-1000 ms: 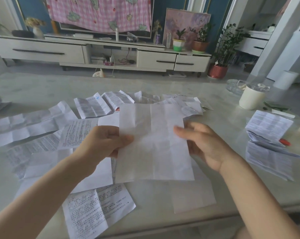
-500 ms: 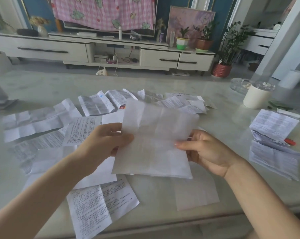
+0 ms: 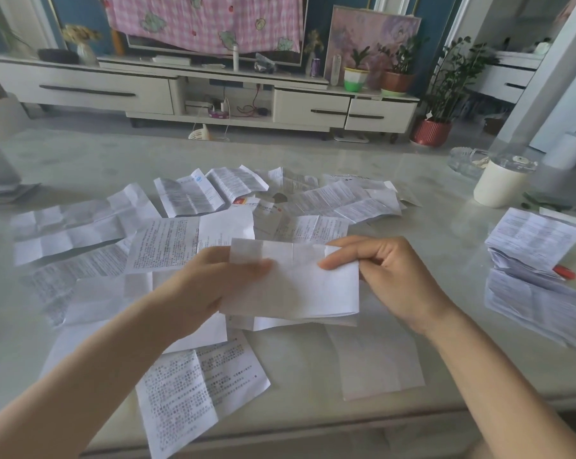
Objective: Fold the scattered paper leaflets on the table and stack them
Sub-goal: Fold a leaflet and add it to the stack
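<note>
Holds a folded white leaflet point(image 3: 293, 283) with both hands, just above the near middle of the table point(image 3: 81, 154). Pinches its left end with the left hand point(image 3: 210, 286), thumb pressed across the front, other fingers hidden behind the paper. Pinches its upper right corner with the right hand point(image 3: 392, 273), fingertip on top, remaining fingers curled. Beneath and beyond, flat across the table's middle toward the left edge, scattered leaflets point(image 3: 167, 246), open and creased, some overlapping. Along the right edge, well apart, a pile of leaflets point(image 3: 533, 238) with a small red object point(image 3: 564, 272) just beside it. Toward the far right corner, a white cup point(image 3: 500, 187) under a clear lid, contents hidden; just behind it, a glass dish point(image 3: 463, 160) holding something pale, too blurred to name.
</note>
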`<state>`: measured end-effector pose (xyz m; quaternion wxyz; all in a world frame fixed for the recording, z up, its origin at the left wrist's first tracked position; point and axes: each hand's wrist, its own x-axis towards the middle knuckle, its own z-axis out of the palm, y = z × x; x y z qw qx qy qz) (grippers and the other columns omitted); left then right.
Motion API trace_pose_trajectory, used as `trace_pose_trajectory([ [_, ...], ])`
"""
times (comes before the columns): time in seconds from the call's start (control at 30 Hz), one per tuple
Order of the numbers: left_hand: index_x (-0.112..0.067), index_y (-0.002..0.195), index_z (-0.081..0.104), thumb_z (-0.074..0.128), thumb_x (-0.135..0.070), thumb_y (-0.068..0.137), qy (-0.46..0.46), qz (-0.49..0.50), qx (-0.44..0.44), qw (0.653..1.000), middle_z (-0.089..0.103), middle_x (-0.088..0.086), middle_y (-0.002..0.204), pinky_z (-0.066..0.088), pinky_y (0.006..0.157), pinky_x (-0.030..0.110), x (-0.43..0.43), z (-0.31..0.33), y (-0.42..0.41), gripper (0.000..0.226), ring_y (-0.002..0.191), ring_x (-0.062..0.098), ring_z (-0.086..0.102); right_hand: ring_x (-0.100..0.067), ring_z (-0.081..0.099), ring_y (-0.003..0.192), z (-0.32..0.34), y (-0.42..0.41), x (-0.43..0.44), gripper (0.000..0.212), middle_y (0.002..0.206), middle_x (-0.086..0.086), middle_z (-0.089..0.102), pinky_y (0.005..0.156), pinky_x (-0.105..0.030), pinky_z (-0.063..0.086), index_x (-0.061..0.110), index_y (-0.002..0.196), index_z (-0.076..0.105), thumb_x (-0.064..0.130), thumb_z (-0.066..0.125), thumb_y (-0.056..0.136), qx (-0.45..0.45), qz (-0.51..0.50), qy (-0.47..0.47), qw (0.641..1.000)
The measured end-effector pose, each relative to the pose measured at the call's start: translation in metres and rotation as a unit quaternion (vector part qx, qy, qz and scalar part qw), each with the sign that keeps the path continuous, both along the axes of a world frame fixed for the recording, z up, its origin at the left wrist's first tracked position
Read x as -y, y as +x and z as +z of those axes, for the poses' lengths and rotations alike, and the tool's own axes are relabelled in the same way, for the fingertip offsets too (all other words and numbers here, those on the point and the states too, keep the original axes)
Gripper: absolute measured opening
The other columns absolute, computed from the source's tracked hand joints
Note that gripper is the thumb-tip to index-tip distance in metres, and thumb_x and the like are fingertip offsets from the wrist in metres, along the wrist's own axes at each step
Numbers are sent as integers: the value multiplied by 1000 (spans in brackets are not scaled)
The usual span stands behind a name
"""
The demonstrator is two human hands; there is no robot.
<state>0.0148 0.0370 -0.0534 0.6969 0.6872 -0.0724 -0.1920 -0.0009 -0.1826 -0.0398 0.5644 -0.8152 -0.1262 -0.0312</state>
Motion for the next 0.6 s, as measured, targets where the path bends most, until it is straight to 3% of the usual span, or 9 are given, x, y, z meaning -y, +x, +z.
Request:
trace_pose_trajectory([
  [0.1,-21,81,77,68,-27,67,66,3,59,996,74,6,86,54,71,32,-9,1,5,17,77,19,70,-12,68,77,14,0,12,43,83,-4,74,68,-19,54,1,72,70,-21,34,77,-71,13,71,995],
  [0.17,-24,81,75,68,-31,64,106,-20,98,989,75,3,84,55,73,32,-7,6,4,19,79,19,71,-18,67,71,21,-2,11,27,84,-8,74,65,-22,54,4,87,69,-7,45,83,-88,21,83,992],
  [0.27,-17,83,73,74,-29,67,148,-69,126,979,74,4,83,55,73,31,2,12,-2,20,76,16,70,-10,62,72,19,-9,-5,18,84,-4,71,63,-14,48,13,101,67,22,58,88,-150,107,-47,982],
  [0.33,-14,85,72,75,-28,74,154,-48,148,976,73,7,82,54,70,31,7,13,-4,18,72,15,69,-12,63,73,13,-12,-12,23,85,-9,71,63,-20,50,3,96,68,21,63,85,-168,135,-93,972],
  [0.43,-9,90,68,72,-32,76,29,59,92,994,71,13,83,56,64,28,12,11,-3,27,70,19,69,-20,60,73,6,-4,-12,33,84,-20,69,64,-33,48,-8,90,64,23,66,82,-120,38,-23,992],
  [0.5,-6,98,63,67,-43,67,-46,72,22,996,71,14,88,57,65,31,17,8,-6,48,74,24,70,-18,51,68,0,2,-17,32,72,-14,59,61,-31,41,-9,81,60,22,64,86,-63,-57,38,996],
  [0.53,-7,98,63,65,-45,64,-42,57,11,997,71,10,86,56,65,32,22,5,-8,52,74,23,70,-16,47,65,-3,4,-23,32,67,-9,53,59,-28,38,-6,75,57,22,63,88,-36,-91,46,994],
  [0.6,-13,92,64,63,-40,72,-17,29,23,999,71,-1,77,55,62,28,31,1,-16,34,71,14,68,-9,39,57,-9,5,-37,34,58,1,44,54,-24,32,5,64,49,24,60,89,4,-127,28,991],
])
